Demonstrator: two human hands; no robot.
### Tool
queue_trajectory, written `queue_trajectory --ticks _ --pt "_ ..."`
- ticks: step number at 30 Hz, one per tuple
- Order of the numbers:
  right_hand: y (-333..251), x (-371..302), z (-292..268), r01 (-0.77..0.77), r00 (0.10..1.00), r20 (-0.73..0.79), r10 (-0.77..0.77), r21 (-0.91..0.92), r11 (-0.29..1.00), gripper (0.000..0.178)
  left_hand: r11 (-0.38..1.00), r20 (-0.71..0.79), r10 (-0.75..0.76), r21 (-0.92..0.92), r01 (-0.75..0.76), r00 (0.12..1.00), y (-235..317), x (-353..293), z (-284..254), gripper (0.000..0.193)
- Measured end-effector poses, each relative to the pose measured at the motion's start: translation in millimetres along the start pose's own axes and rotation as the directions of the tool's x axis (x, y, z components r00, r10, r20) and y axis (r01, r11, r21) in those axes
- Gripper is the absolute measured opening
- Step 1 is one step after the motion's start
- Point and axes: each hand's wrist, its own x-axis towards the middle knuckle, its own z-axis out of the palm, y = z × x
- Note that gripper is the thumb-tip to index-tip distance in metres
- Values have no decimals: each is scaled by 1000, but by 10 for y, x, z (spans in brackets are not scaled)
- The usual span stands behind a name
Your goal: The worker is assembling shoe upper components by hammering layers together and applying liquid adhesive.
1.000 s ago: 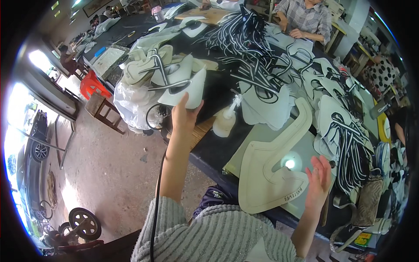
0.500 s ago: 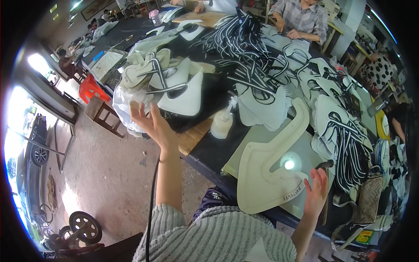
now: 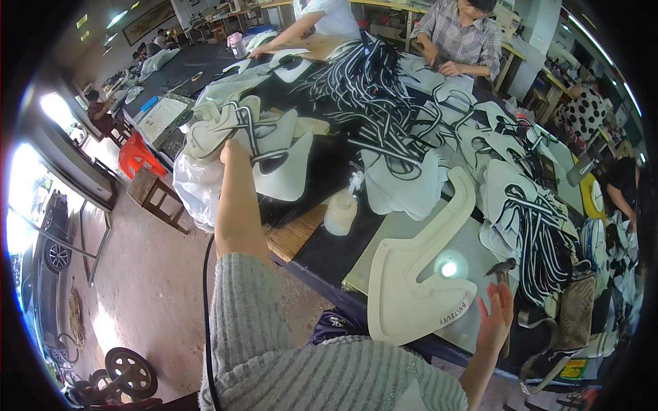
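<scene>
My left hand (image 3: pixel 235 151) reaches forward to the left pile of pale cut pieces (image 3: pixel 291 175), at its near edge beside a clear plastic bag (image 3: pixel 194 185). Its fingertips are hidden, so whether it grips a piece does not show. My right hand (image 3: pixel 495 316) is held up at the table's near right, fingers stretched out, with nothing in it. Beside it is a hammer (image 3: pixel 502 268), partly covered by the hand. A large cream curved template (image 3: pixel 401 291) lies on a grey board (image 3: pixel 363 267) between my arms. Striped black-and-white strips lie over the left pile.
A squeeze bottle (image 3: pixel 341 212) stands mid-table near a cardboard piece (image 3: pixel 295 236). Strip bundles (image 3: pixel 360 75) and stacked pale panels (image 3: pixel 404 181) spread behind. Two people work across the table. A wooden stool (image 3: pixel 154 198) and red chair (image 3: pixel 139 156) stand at left.
My left hand has moved forward from above the bag to the left pile, its arm stretching out. My right hand stays beside the hammer, more of which now shows. A person's arm reaches across the far side.
</scene>
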Motion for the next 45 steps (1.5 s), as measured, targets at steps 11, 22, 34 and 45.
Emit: queue_trajectory --ticks 11,22,34,45 --pt "7 101 196 1 1000 2 -1 -50 999 46 766 -907 8 -264 -586 420 911 562 -1271 17" --pt "49 67 103 -2 999 -54 -2 -85 996 46 295 -944 -161 -324 -899 288 2148 -433 -2620 14" --pt "-623 67 647 57 929 331 -167 317 947 63 -92 381 759 -740 666 528 2935 -4069 -1555 26" --pt "79 33 398 126 978 116 -176 345 930 27 541 544 718 -829 142 435 1927 -4158 -896 60"
